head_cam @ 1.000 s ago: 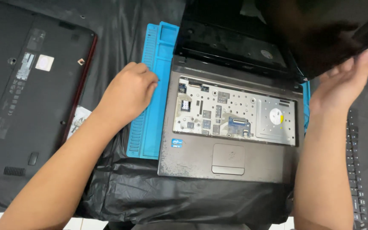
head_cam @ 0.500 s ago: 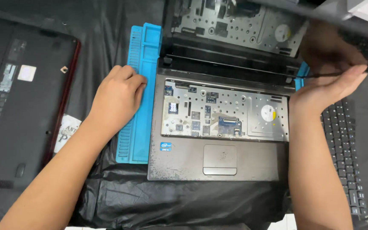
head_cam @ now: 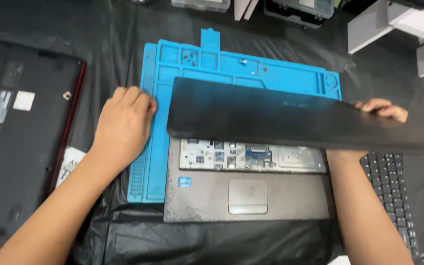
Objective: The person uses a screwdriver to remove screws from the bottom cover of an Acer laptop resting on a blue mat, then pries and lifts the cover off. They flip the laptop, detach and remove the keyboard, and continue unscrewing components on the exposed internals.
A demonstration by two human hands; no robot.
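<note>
Right hand [head_cam: 381, 110] gripping laptop lid [head_cam: 290, 118], blue mat [head_cam: 145, 162], black sheet [head_cam: 212, 240]

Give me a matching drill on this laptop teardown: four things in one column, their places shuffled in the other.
1. left hand
2. right hand
3. loose keyboard
4. second laptop

a. bottom up at the far left
b. lies right of the open laptop base
c. rests on the blue mat's left edge
d. grips the dark lid's right end

Pairs: 1-c, 2-d, 3-b, 4-a
</note>
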